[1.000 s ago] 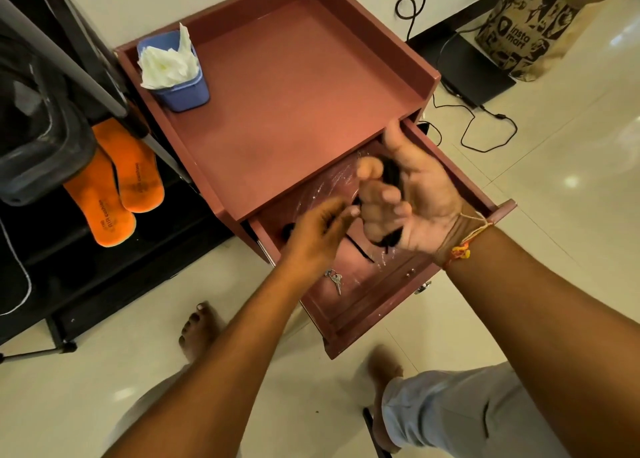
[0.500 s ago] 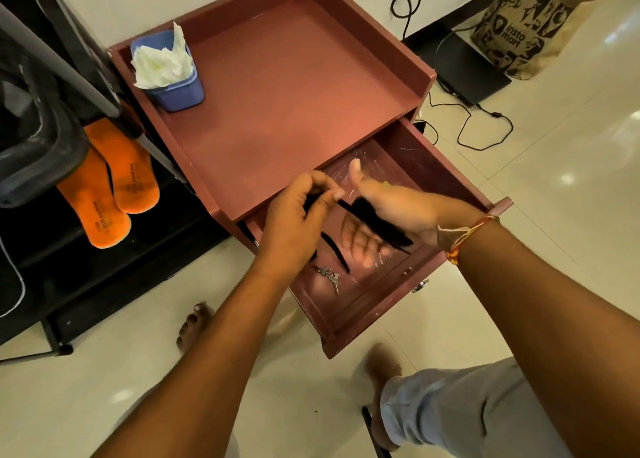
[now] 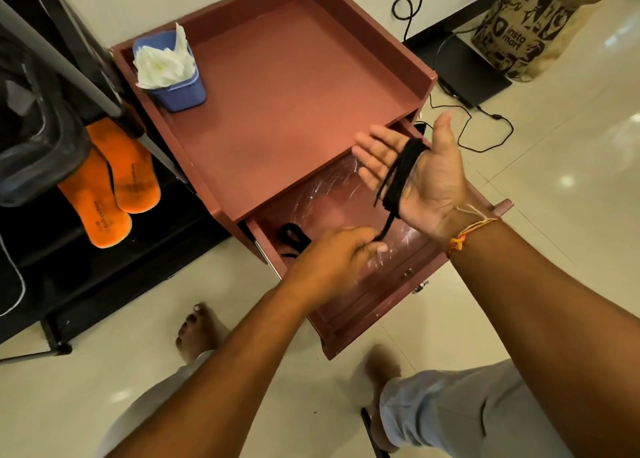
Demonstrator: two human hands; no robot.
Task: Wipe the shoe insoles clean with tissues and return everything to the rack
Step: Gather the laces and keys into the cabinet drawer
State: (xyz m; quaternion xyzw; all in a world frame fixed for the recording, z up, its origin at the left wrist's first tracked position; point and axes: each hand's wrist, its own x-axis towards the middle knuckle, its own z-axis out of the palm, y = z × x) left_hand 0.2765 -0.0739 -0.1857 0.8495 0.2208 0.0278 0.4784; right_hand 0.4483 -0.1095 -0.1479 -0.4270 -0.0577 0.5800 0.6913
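Observation:
Two orange insoles (image 3: pixel 107 183) lie side by side on the black rack (image 3: pixel 69 267) at the left. A blue box (image 3: pixel 183 92) of white tissues (image 3: pixel 162 64) stands in the back left corner of the red-brown table top (image 3: pixel 294 93). My right hand (image 3: pixel 429 180) is held palm up over the open drawer (image 3: pixel 363 305), fingers straight, with a black shoelace (image 3: pixel 403 173) wound round the palm. My left hand (image 3: pixel 332 260) pinches the loose end of that lace just below. A second black lace (image 3: pixel 294 237) lies in the drawer.
A dark bag (image 3: pixel 31 138) sits on the rack above the insoles. Behind the table are a printed paper bag (image 3: pixel 530 24), a flat black device (image 3: pixel 464 73) and loose cables (image 3: pixel 485 125) on the tiled floor. My bare foot (image 3: pixel 197 329) stands near the drawer.
My right hand has turned palm up and opened out, moving up and right with the lace round it. My left hand has dropped lower, drawing the lace end down.

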